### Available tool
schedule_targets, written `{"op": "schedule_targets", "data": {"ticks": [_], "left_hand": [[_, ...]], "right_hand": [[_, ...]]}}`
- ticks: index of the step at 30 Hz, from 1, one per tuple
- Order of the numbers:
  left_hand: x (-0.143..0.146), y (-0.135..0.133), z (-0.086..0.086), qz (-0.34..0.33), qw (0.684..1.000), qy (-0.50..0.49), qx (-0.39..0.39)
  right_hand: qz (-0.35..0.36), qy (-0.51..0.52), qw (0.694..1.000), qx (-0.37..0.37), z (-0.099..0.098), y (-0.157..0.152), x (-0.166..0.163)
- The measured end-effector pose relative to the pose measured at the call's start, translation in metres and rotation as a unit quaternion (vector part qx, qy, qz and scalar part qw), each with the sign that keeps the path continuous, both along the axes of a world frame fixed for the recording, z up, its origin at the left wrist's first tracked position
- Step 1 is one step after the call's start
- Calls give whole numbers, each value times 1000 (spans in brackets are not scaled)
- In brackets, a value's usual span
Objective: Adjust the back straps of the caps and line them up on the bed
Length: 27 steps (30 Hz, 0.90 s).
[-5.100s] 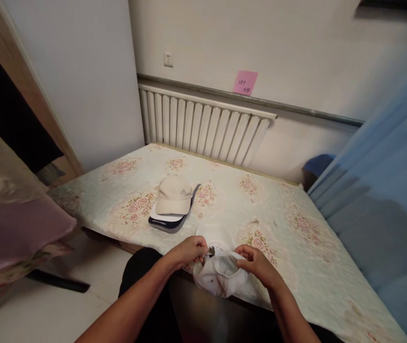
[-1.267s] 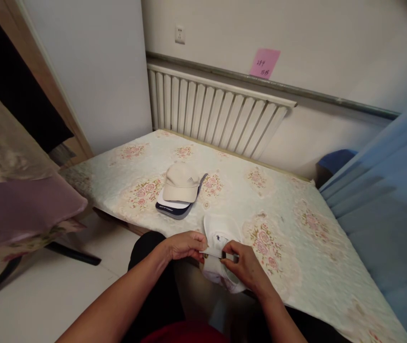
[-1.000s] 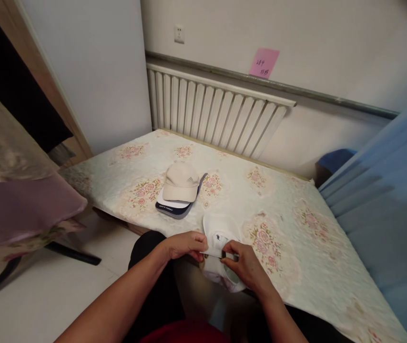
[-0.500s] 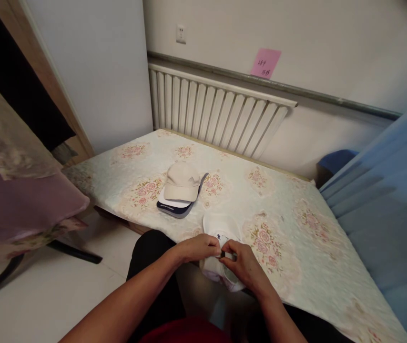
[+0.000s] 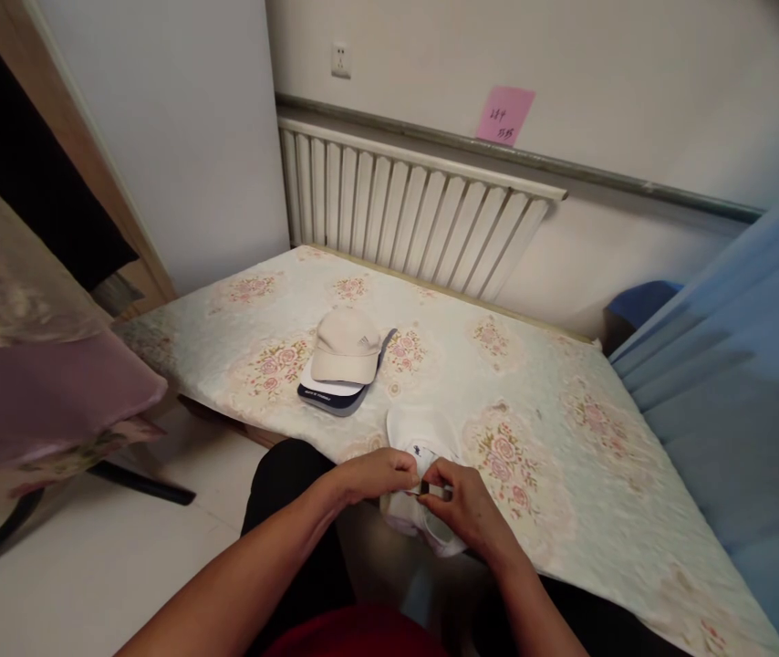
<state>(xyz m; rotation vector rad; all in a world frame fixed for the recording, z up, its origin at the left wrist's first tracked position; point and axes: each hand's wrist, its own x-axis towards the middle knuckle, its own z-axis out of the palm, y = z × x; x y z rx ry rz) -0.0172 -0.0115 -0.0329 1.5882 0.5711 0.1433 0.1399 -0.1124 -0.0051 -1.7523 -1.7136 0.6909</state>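
- Bed with floral cover (image 5: 444,370): extended across the scene, bordered on the right by a light blue curtain (image 5: 738,365).
- White radiator (image 5: 410,201): stood against the wall behind the bed.
- White baseball cap (image 5: 423,427): lay at the bed's near edge, partly overhanging it, between the two hands.
- Beige baseball cap (image 5: 345,347): topped a stack left of the white one, above a white brim (image 5: 325,382) and a navy brim (image 5: 321,397).
- Left hand (image 5: 379,473): reached in with the forearm slanting from lower left; thumb and fingers were pinched together on the white cap's strap.
- Right hand (image 5: 464,502): met it from lower right, thumb and index finger gripping the strap beside a small dark buckle (image 5: 424,488).
- Pink note (image 5: 505,114): bore two handwritten lines, the upper beginning with "2"; the remainder was unclear.
- Wording: white lettering on the navy brim was too small to read.
- Emblems: slanted dark bars marked the beige cap; a tiny dark blue motif, the white one.
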Motion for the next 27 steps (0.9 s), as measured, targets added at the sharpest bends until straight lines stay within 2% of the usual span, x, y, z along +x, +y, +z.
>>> {"op": "schedule_targets", "data": {"ticks": [9, 18, 27], "left_hand": [[-3, 4, -9, -20, 999, -14, -20], [-6, 5, -9, -35, 995, -50, -78], [-4, 11, -3, -39, 999, -9, -33]], "right_hand": [[7, 10, 1000, -14, -4, 0, -3], [16, 19, 1000, -20, -2, 0, -4], [4, 47, 998, -38, 3, 7, 2]]}}
